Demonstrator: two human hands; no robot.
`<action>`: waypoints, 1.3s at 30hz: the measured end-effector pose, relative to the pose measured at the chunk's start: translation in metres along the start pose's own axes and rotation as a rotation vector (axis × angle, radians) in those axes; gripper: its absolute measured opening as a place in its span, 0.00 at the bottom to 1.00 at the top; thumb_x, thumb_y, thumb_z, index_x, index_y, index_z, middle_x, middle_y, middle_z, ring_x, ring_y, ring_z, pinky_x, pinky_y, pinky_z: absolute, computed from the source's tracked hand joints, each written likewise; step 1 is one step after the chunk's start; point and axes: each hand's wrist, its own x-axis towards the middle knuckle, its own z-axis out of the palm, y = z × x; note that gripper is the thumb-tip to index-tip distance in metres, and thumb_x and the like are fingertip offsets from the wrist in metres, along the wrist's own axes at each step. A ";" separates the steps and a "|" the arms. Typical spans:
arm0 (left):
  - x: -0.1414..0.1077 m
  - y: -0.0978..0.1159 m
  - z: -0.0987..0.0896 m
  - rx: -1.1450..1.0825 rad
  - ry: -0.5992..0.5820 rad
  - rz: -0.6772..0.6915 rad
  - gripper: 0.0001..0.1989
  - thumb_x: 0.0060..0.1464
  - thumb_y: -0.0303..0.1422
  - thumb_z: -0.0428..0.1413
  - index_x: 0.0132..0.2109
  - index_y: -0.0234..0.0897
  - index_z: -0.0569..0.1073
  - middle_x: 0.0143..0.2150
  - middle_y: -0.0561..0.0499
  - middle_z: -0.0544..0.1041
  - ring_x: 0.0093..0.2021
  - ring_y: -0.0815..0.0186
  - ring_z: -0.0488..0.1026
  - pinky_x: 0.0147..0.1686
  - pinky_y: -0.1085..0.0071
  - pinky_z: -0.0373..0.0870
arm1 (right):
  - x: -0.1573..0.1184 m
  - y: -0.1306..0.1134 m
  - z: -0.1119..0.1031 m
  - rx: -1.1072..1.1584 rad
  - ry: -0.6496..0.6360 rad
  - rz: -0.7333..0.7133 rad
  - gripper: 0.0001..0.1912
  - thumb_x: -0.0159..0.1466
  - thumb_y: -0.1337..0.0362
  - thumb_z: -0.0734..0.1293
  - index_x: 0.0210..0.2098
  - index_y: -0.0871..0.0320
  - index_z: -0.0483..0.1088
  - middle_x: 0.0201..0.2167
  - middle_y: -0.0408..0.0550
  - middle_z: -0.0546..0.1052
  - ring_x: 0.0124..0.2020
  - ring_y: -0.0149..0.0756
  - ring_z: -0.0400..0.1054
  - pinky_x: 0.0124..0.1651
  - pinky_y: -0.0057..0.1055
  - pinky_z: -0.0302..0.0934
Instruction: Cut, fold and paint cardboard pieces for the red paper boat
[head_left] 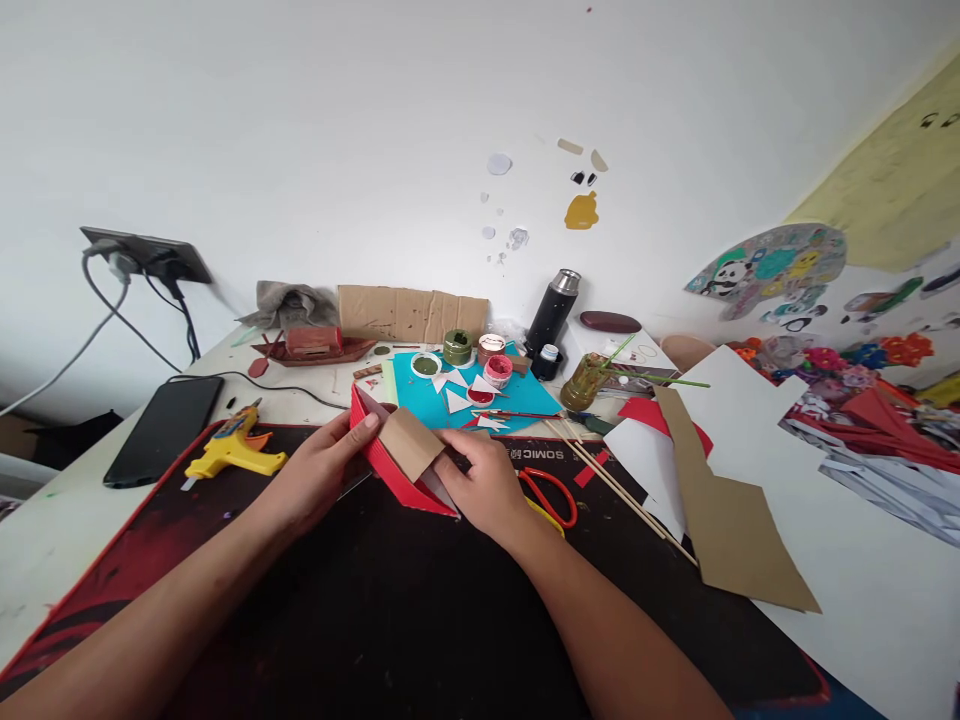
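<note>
A red boat-shaped piece (395, 482) is held up over the black mat, tilted, with its pale inside partly showing. My left hand (326, 465) grips its left end, thumb over the rim. A bent brown cardboard piece (410, 445) sits across the middle of the boat shape. My right hand (480, 480) is closed at the right edge of that cardboard, fingers reaching inside the red piece; those fingertips are partly hidden. Orange-handled scissors (551, 498) lie just right of my right hand.
A yellow glue gun (238, 450) and a black phone (166, 430) lie at the left. Behind are a small brown boat (313, 345), paint jars (457, 347) on blue paper (412, 385) and a black thermos (553, 312). Sticks (630, 500) and cut cardboard (742, 530) lie right.
</note>
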 end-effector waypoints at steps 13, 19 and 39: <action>-0.002 0.004 0.004 0.371 0.017 0.112 0.32 0.41 0.59 0.77 0.46 0.42 0.85 0.45 0.42 0.89 0.52 0.38 0.85 0.54 0.50 0.82 | 0.021 0.029 -0.019 0.584 0.448 0.312 0.27 0.63 0.35 0.75 0.34 0.53 0.74 0.30 0.46 0.80 0.33 0.44 0.78 0.44 0.41 0.74; 0.000 0.008 0.001 0.505 0.073 0.207 0.41 0.37 0.52 0.80 0.58 0.44 0.80 0.54 0.41 0.87 0.50 0.43 0.84 0.51 0.53 0.81 | 0.017 0.027 -0.011 0.572 0.336 0.293 0.27 0.64 0.34 0.74 0.36 0.53 0.76 0.34 0.47 0.82 0.36 0.46 0.79 0.44 0.41 0.75; -0.014 0.019 0.000 0.591 -0.102 0.201 0.32 0.54 0.66 0.66 0.47 0.42 0.84 0.45 0.46 0.88 0.47 0.49 0.83 0.48 0.59 0.81 | -0.001 0.000 0.001 0.203 -0.109 0.228 0.28 0.70 0.38 0.69 0.29 0.54 0.69 0.25 0.42 0.74 0.28 0.36 0.69 0.32 0.31 0.61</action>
